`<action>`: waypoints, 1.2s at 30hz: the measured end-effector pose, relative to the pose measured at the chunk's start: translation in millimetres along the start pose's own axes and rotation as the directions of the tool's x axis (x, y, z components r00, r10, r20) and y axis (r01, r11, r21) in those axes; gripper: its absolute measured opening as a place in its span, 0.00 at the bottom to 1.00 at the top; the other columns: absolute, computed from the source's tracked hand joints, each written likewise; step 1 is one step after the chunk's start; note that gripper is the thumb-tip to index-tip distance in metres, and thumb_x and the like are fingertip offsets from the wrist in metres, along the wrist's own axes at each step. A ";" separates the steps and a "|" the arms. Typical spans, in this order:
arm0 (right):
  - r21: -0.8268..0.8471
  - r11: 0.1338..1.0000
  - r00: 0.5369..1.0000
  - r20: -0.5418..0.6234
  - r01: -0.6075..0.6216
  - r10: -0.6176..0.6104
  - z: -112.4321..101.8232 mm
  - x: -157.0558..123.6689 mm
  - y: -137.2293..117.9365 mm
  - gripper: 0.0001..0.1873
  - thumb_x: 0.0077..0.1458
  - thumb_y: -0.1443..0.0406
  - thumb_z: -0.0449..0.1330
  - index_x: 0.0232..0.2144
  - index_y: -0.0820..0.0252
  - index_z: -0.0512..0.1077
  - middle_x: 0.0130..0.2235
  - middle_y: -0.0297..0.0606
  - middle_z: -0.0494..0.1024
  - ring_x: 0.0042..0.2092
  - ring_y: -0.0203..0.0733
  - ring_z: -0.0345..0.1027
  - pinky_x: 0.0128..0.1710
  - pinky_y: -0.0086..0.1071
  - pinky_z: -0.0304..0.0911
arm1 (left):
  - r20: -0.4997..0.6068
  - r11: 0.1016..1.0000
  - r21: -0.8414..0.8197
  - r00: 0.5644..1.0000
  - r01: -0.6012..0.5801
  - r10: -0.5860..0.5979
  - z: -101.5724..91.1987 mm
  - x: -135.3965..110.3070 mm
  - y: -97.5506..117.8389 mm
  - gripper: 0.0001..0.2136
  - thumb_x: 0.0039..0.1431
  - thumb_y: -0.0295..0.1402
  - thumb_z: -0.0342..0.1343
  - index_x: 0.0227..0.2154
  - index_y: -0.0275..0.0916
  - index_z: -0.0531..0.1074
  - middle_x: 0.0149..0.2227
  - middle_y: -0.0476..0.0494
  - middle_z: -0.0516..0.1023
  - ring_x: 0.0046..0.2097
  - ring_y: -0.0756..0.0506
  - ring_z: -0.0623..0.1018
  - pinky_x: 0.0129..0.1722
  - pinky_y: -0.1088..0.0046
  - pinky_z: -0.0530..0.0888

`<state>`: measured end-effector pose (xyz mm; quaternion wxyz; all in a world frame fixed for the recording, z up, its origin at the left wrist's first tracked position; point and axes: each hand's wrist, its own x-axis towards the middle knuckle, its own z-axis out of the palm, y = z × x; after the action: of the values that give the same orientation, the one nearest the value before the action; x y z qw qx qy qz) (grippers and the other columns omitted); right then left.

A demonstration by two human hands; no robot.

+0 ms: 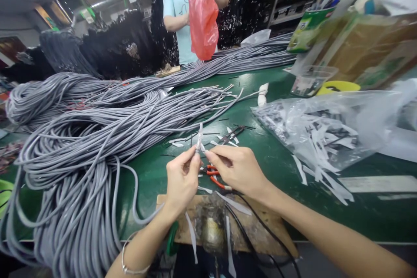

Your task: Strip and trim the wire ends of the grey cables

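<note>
My left hand (182,178) and my right hand (236,167) meet over the green table (276,156), both pinched on a thin whitish strip at the end of a grey cable (199,138) that sticks up between my fingertips. Red-handled pliers (213,176) lie on the table just under my hands. A worn wooden block (224,221) sits at the table's near edge below them, with white strips and black wires draped over it.
A big heap of grey cables (84,139) fills the left half of the table. A clear plastic bag of white strips (325,130) lies at the right. Across the table a person in a light blue shirt holds a red plastic bag (203,21). Boxes (368,43) stand at the far right.
</note>
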<state>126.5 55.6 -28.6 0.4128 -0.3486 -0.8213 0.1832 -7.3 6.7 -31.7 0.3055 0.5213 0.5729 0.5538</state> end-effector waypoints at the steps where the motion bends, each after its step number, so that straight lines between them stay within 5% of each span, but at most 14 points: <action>1: 0.003 1.000 1.000 0.002 0.000 0.000 0.3 0.0 -0.1 0.21 0.59 0.61 0.48 0.16 0.60 0.65 0.16 0.31 0.66 0.18 0.31 0.53 0.21 0.26 0.48 | 0.005 1.000 0.009 1.000 -0.004 0.004 0.1 0.1 0.1 0.15 0.54 0.37 0.53 0.41 0.35 0.76 0.26 0.45 0.74 0.24 0.51 0.67 0.22 0.78 0.65; 9: 0.060 0.998 0.999 0.051 0.011 -0.014 -1.3 3.0 7.9 0.21 0.56 0.62 0.48 0.13 0.60 0.59 0.13 0.28 0.57 0.16 0.30 0.47 0.19 0.26 0.44 | 0.058 0.998 0.061 0.998 -0.006 0.003 -1.2 -0.9 1.9 0.14 0.54 0.35 0.52 0.39 0.34 0.77 0.23 0.46 0.71 0.23 0.52 0.65 0.21 0.79 0.63; 13: 0.061 0.994 0.994 -0.063 0.088 -0.084 4.2 -2.3 -2.5 0.22 0.57 0.64 0.49 0.12 0.60 0.56 0.12 0.27 0.56 0.15 0.29 0.46 0.19 0.27 0.43 | 0.079 0.992 -0.074 0.992 0.102 -0.097 -2.5 7.9 2.3 0.16 0.49 0.36 0.56 0.38 0.31 0.77 0.21 0.47 0.71 0.21 0.53 0.64 0.18 0.79 0.61; 15: 0.025 0.962 0.958 -0.103 0.271 -0.267 11.5 -9.0 -17.0 0.21 0.57 0.66 0.49 0.12 0.59 0.57 0.12 0.27 0.59 0.15 0.29 0.47 0.20 0.28 0.43 | 0.044 0.975 -0.118 0.982 0.186 -0.182 -2.7 16.4 1.0 0.16 0.45 0.36 0.58 0.35 0.29 0.77 0.18 0.48 0.70 0.19 0.54 0.62 0.17 0.80 0.59; 17: 0.051 0.831 0.833 -0.055 0.554 -0.551 18.1 -15.7 -30.4 0.21 0.58 0.67 0.47 0.13 0.58 0.60 0.14 0.28 0.63 0.16 0.30 0.49 0.21 0.30 0.44 | 0.011 0.961 -0.125 0.969 0.248 -0.248 -2.6 24.1 0.0 0.15 0.42 0.36 0.59 0.30 0.28 0.78 0.17 0.49 0.69 0.17 0.55 0.61 0.15 0.81 0.57; 19: 0.022 0.775 0.775 -0.054 0.631 -0.630 19.3 -18.3 -34.3 0.22 0.59 0.67 0.45 0.14 0.58 0.62 0.14 0.28 0.65 0.16 0.31 0.50 0.21 0.30 0.44 | 0.010 0.957 -0.127 0.965 0.260 -0.261 -3.1 28.0 1.1 0.14 0.40 0.35 0.59 0.27 0.28 0.77 0.16 0.49 0.69 0.16 0.56 0.60 0.14 0.81 0.57; 22: -0.102 0.936 0.931 -0.111 0.336 -0.347 9.4 -11.2 -19.3 0.20 0.60 0.66 0.47 0.17 0.60 0.66 0.15 0.31 0.67 0.17 0.30 0.54 0.22 0.28 0.47 | -0.022 0.968 -0.152 0.978 0.202 -0.207 -5.5 25.7 6.8 0.13 0.40 0.36 0.59 0.25 0.29 0.77 0.17 0.48 0.70 0.16 0.55 0.63 0.15 0.80 0.61; 24: -0.136 0.978 0.972 -0.147 0.161 -0.181 0.2 -3.5 -5.5 0.20 0.59 0.64 0.48 0.17 0.61 0.66 0.14 0.31 0.66 0.16 0.30 0.54 0.21 0.27 0.45 | -0.032 0.975 -0.164 0.987 0.153 -0.160 -7.1 21.8 11.0 0.13 0.41 0.37 0.60 0.25 0.29 0.77 0.17 0.47 0.71 0.16 0.55 0.64 0.15 0.79 0.62; 29: -0.113 0.992 0.994 -0.089 0.057 -0.067 -6.8 2.6 3.3 0.23 0.58 0.61 0.49 0.14 0.60 0.66 0.13 0.30 0.65 0.15 0.29 0.52 0.20 0.26 0.43 | -0.020 0.981 -0.165 0.994 0.107 -0.112 -7.2 15.6 15.7 0.14 0.42 0.38 0.60 0.25 0.29 0.77 0.18 0.46 0.72 0.16 0.55 0.65 0.14 0.80 0.62; 36: -0.175 0.978 0.971 -0.189 0.115 -0.148 0.6 0.2 -0.7 0.17 0.57 0.63 0.52 0.20 0.60 0.72 0.20 0.32 0.74 0.20 0.32 0.62 0.24 0.26 0.49 | -0.038 0.991 -0.119 0.998 0.053 -0.058 -7.8 12.3 15.2 0.11 0.42 0.36 0.60 0.23 0.31 0.76 0.16 0.47 0.72 0.16 0.53 0.66 0.15 0.79 0.65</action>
<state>125.6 55.2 -28.5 0.4751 -0.3426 -0.8088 0.0515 -14.0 13.4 -12.8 0.3392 0.4747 0.5598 0.5884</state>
